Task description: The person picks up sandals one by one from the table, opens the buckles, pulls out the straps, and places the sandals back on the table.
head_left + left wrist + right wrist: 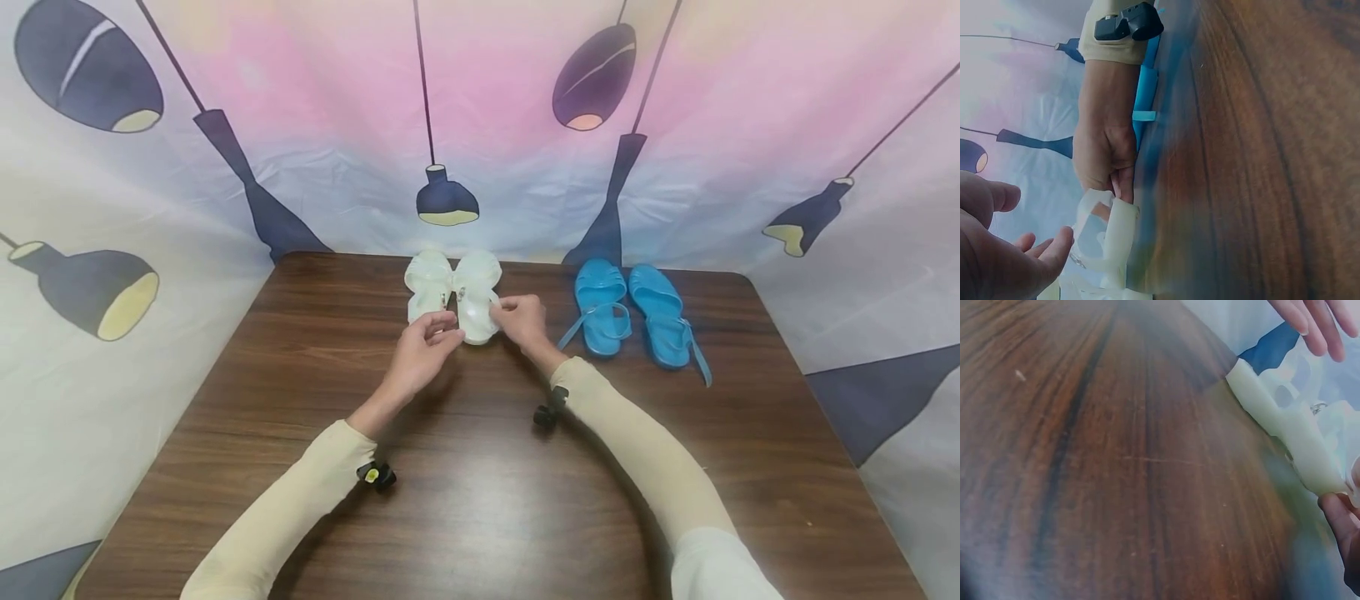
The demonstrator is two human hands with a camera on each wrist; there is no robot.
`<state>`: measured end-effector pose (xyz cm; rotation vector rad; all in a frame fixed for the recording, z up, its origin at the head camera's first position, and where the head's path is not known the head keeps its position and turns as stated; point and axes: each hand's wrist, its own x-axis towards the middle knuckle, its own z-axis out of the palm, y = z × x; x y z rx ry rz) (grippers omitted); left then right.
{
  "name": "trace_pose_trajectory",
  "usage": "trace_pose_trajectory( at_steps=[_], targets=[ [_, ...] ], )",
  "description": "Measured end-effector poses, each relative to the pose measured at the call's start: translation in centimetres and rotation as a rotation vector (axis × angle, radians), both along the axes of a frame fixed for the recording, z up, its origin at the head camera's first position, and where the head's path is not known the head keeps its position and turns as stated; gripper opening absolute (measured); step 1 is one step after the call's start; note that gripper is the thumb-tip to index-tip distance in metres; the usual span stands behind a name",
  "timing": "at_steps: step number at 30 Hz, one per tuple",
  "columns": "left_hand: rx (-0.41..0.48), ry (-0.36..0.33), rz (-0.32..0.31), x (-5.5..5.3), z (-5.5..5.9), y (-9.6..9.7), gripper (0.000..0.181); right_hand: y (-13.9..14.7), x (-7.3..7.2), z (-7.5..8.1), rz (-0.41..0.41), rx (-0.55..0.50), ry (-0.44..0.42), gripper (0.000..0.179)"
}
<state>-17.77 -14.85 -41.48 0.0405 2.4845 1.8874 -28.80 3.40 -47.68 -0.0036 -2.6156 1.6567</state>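
Right hand (525, 321) is pinching a white sandal (476, 314), likely light, flexible, best held by its sole (1305, 449); left hand (422, 352) is hovering, loosely spread.

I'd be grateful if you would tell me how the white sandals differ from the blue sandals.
The white sandals are pale and milky, while the blue sandals are bright blue. The right hand grips the white sandals at one side; no hand touches the blue sandals. The white sandals sit close together, whereas the blue sandals have loose strap ends splayed outward. Both pairs point their toes toward the backdrop.
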Motion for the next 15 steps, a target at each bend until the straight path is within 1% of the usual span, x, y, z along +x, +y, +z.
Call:
trace_pose_trajectory(
  at_steps=[5, 9, 12, 15],
  targets=[
    [0.012, 0.008, 0.010, 0.44, -0.46, -0.07, 0.044, -0.23, 0.25, -0.25, -0.015, 0.028, -0.005, 0.016],
    [0.023, 0.007, 0.016, 0.66, -0.59, 0.06, 0.042, -0.31, 0.38, -0.33, 0.003, 0.023, -0.020, 0.017],
    [0.013, 0.000, 0.002, 0.79, -0.74, 0.15, 0.042, -0.32, 0.41, -0.41, 0.022, -0.015, -0.061, 0.019],
    [0.009, -0.006, -0.009, 0.96, -0.92, 0.20, 0.043, -0.13, 0.40, -0.33, 0.050, -0.089, -0.098, 0.022]
  ],
)
